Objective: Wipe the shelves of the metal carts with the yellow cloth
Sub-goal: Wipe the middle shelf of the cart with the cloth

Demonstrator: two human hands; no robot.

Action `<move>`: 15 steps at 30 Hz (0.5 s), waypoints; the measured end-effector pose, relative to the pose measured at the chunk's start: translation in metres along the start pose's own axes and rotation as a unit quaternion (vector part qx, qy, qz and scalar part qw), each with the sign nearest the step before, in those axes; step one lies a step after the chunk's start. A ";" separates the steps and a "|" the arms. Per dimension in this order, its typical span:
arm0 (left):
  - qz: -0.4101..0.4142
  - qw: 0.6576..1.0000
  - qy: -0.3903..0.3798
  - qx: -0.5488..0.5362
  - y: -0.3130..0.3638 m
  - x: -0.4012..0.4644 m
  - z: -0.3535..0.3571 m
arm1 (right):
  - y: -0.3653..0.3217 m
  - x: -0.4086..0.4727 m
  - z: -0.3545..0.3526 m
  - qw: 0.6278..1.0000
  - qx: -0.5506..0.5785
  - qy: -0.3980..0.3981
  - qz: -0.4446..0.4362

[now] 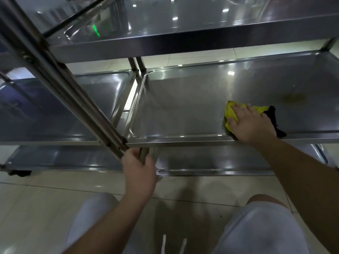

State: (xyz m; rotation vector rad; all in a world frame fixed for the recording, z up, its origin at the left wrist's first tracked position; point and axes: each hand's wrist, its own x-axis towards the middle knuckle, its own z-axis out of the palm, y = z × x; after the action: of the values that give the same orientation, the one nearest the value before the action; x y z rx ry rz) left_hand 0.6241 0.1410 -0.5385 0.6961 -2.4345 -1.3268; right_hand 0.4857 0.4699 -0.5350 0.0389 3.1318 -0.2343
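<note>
Nearest me, my left hand (139,169) curled its grip around the cart's steel post (144,154), which hid the fingertips. Beyond, my right hand (249,123) pressed flat, fingers straight, on the yellow cloth (230,111), crumpled near the front rim of the shiny middle shelf (183,107); its dark edge trailed rightward.

Commercial kitchen or canteen: stainless steel carts (183,110) on pale floor tiles (36,208).

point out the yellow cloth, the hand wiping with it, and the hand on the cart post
yellow cloth (229,111): head view, bare upper-left part beside the fingers.
right hand (251,123): head view, back of the hand, pressing the cloth flat.
left hand (138,168): head view, back of the hand, gripping the post.
</note>
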 end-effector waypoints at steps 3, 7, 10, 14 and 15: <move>0.112 0.990 -0.084 0.003 0.025 -0.013 0.032 | 0.001 0.001 0.001 1.000 0.008 -0.008 0.001; 0.244 0.954 -0.156 0.080 0.068 -0.001 0.084 | 0.003 0.000 0.002 1.000 0.014 -0.007 -0.001; 0.272 0.929 -0.200 0.150 0.082 0.015 0.124 | 0.004 0.000 0.000 1.000 0.027 -0.008 -0.005; 0.288 0.917 -0.194 0.197 0.102 0.029 0.172 | 0.010 -0.001 0.003 1.000 0.015 0.010 -0.022; 0.297 0.913 -0.192 0.205 0.109 0.030 0.183 | 0.012 -0.002 0.004 0.999 0.011 0.015 -0.028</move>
State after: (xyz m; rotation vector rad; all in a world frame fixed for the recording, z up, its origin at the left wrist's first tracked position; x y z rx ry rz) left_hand 0.4849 0.3048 -0.5450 -0.2732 -2.9234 -0.7629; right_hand 0.4876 0.4813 -0.5405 -0.0452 3.1635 -0.2698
